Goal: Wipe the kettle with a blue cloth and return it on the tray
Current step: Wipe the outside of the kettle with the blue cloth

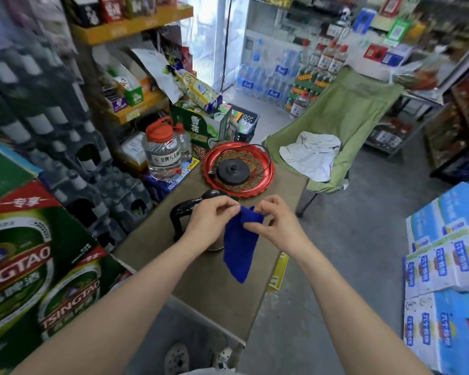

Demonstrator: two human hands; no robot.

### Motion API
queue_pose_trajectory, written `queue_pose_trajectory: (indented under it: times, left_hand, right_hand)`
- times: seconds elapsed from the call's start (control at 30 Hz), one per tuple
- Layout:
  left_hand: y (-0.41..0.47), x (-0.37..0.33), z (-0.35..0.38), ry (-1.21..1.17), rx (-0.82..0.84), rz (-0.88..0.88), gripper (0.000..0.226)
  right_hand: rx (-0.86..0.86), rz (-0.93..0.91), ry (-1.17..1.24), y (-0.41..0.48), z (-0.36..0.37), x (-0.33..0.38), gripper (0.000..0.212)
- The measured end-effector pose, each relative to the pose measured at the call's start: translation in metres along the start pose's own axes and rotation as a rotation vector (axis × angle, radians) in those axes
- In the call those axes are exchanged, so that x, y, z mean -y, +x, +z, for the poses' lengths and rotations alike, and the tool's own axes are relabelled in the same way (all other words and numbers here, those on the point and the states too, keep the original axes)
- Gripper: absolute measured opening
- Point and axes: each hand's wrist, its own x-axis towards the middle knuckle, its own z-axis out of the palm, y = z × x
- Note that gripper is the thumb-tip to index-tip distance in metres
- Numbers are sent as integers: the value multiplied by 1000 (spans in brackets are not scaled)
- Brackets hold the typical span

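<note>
A blue cloth (240, 244) hangs between my two hands above the brown table (201, 282). My left hand (211, 220) pinches its upper left corner. My right hand (275, 223) pinches the upper right edge. Behind the hands stands the kettle (184, 212), with a black handle and black lid; its metal body is mostly hidden by my left hand and the cloth. Further back on the table lies a round red tray (266, 169) that carries the black kettle base (233, 171) and its cord.
A large clear jug with a red cap (161, 150) stands left of the tray. Green beer cartons (33, 261) are stacked at the left, blue-and-white cartons (444, 250) at the right. A green folding chair (344, 117) with a white cloth stands behind the table.
</note>
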Motion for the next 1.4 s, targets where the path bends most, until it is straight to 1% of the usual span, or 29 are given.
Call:
queue_pose_trajectory:
  times: [0.07, 0.13, 0.2, 0.23, 0.3, 0.37, 0.47, 0.53, 0.6, 0.63, 0.67, 0.73, 0.8, 0.9, 0.97, 1.03, 1.07, 1.13, 1.2, 1.27, 1.3, 1.33, 1.37, 1.4]
  left_hand:
    - [1, -4, 1, -1, 23, 7, 13]
    - [1, -10, 0, -11, 19, -6, 20]
    - [2, -16, -3, -114, 61, -28, 27]
    - [2, -19, -5, -134, 102, -21, 27]
    - [2, -21, -8, -46, 172, 21, 23]
    - [3, -22, -7, 31, 149, 67, 17]
    - [8, -26, -8, 29, 72, 109, 6]
    - [15, -26, -14, -16, 34, 98, 7]
    - [23, -25, -24, -47, 14, 66, 11]
    - [26, -24, -29, -36, 16, 59, 14]
    - [28, -25, -32, -24, 24, 62, 16]
    - [30, -28, -38, -51, 40, 76, 24]
    - [32, -32, -42, -122, 73, 80, 32]
    - [35, -33, -45, -211, 77, 67, 36]
    - [34, -36, -47, -281, 74, 59, 35]
    - [33, -38, -49, -322, 93, 74, 34]
    - [32, -40, -49, -322, 105, 79, 33]
    - [32, -41, -52, -316, 128, 79, 34]
    - [33, -45, -54, -359, 137, 71, 34]
    - [35, -47, -53, -569, 136, -3, 30]
    - [35, -47, -51, -658, 166, -59, 31]
    - [34, -45, -46, -661, 229, -97, 36]
    - [29, -41, -39, -568, 321, -100, 41]
    - [24, -36, -29, -447, 396, -94, 37]
  right_hand:
    - [-22, -39, 24, 2, -5, 5, 28]
    - [-10, -42, 82, 2, -8, 8, 26]
    - [-3, -47, 75, 2, -10, 9, 30]
    - [-7, -50, 58, 2, -10, 9, 30]
    - [-28, -58, 64, 3, -12, 11, 26]
    - [-34, -73, 57, 5, -17, 14, 26]
    - [87, -58, -75, 6, -28, 20, 23]
    - [180, -13, -223, 8, -38, 19, 25]
    - [184, 13, -285, 9, -51, 17, 23]
    - [164, 34, -207, 10, -58, 15, 15]
    - [150, 64, -73, 8, -63, 14, 9]
    - [148, 89, 156, 7, -68, 15, 18]
    - [136, 85, 291, 8, -69, 16, 16]
    - [98, 106, 460, 11, -68, 21, 17]
    - [99, 116, 484, 14, -68, 24, 10]
    - [98, 111, 490, 15, -69, 28, 16]
    - [84, 102, 505, 15, -69, 30, 16]
    - [48, 79, 563, 17, -73, 31, 5]
    - [33, 71, 626, 19, -77, 33, 14]
    - [38, 89, 654, 20, -82, 39, 17]
    - [40, 99, 664, 21, -83, 44, 15]
    - [28, 98, 673, 22, -84, 49, 14]
    - [-13, 87, 683, 27, -85, 54, 14]
    - [-78, 73, 702, 31, -85, 59, 14]
